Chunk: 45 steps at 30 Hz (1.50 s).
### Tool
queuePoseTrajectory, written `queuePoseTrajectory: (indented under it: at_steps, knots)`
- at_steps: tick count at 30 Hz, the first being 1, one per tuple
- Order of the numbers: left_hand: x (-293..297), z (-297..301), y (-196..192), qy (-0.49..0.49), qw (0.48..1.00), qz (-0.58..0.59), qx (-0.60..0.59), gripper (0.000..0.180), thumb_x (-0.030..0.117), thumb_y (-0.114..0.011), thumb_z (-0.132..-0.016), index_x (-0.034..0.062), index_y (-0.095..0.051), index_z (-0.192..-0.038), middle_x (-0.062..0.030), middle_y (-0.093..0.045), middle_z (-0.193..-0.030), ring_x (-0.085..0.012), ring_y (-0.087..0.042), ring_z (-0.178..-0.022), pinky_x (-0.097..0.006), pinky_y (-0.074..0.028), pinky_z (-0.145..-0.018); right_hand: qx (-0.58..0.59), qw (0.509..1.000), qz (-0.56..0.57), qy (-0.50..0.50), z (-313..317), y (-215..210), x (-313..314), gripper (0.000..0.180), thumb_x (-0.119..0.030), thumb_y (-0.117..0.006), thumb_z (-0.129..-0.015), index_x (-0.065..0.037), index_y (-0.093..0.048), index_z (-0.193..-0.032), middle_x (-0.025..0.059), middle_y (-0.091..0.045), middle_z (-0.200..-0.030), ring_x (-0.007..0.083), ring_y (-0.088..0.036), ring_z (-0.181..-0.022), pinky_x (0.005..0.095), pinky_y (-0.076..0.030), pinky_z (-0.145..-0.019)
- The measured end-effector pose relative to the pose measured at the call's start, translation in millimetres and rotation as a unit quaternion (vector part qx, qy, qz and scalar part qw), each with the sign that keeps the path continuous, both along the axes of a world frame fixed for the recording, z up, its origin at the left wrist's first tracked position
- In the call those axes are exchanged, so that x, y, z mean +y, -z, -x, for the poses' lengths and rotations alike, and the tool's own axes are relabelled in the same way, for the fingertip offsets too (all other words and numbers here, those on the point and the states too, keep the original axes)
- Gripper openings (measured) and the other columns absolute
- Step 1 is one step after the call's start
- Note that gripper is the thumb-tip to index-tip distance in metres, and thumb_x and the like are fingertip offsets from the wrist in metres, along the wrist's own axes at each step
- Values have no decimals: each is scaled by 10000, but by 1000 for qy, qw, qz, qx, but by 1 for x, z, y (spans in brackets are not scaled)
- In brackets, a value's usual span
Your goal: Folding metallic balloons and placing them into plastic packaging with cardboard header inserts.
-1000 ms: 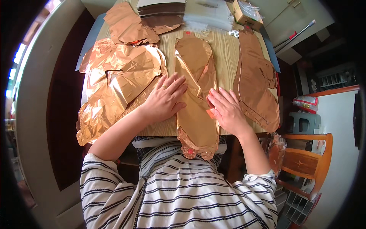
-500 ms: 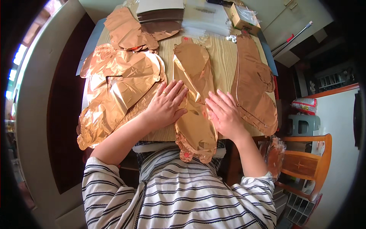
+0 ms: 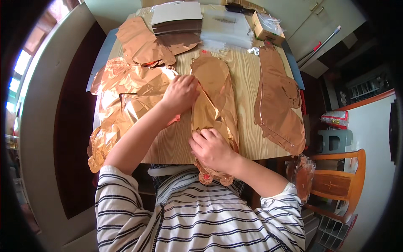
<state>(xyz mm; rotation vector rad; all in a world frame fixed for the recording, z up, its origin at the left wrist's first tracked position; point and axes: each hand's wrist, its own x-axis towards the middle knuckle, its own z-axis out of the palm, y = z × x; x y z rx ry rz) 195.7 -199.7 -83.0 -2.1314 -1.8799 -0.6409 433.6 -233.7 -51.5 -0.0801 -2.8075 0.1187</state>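
A folded copper-coloured foil balloon (image 3: 212,77) lies lengthwise in front of me, its near end hanging over the table edge. My left hand (image 3: 183,91) is closed, with curled fingers at the balloon's upper left edge. Lower down, my right hand (image 3: 211,149) pinches the same balloon near its left edge; the fingertips are partly hidden. To the left, crumpled shiny foil balloons (image 3: 138,82) lie in a pile, partly under my left forearm. On the right rests a stack of flat foil balloons (image 3: 279,98).
At the back stand a stack of white cards (image 3: 176,13), clear plastic bags (image 3: 226,29) and a small box (image 3: 268,29) with plastic packets. More flat foil (image 3: 140,40) lies back left. White small pieces (image 3: 254,51) sit near the box. A wooden chair (image 3: 336,182) stands at right.
Both hands went from lying flat to curled fingers. My left hand moved up along the balloon's left edge; my right hand crossed down and left onto its lower part.
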Motion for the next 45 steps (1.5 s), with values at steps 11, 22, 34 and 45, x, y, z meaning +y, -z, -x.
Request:
queuePoseTrajectory:
  at_steps: [11,22,34,45]
  knots:
    - [25,12,0,-66,996,62,-18,426,291,-617,-945,34,-559,-1280,-183,-571,-1339,-349,-499,-1310,-516,-326,-1140,-19,997,74,16,-6,-6,-5,449,-262,-734,-844,-23,-671,-1219,124,-642,-1285,258,-573,-1066,380,-451,-924]
    - [-45,-59,4,-69,990,124,-25,911,622,-478,-966,-83,-326,-1523,-316,-291,-1588,-454,-243,-1500,-557,-155,-1227,-16,981,64,185,-19,18,142,479,-259,-582,-1001,-32,-546,-1421,150,-482,-1528,345,-411,-1424,463,-303,-1191]
    - [-37,-76,-14,-13,996,79,-48,848,553,-545,-959,-57,-360,-1518,-289,-359,-1567,-449,-307,-1476,-554,-182,-1213,-46,981,86,169,-19,33,145,608,-327,-534,-1019,-14,-395,-1522,174,-353,-1608,404,-265,-1496,516,-177,-1234]
    - [-28,-80,5,4,993,112,-27,853,564,-530,-957,-37,-345,-1533,-273,-319,-1595,-429,-278,-1494,-568,-175,-1210,-131,967,125,180,-9,20,172,686,-449,-405,-1058,-57,-250,-1600,135,-194,-1684,331,-140,-1558,518,-79,-1257]
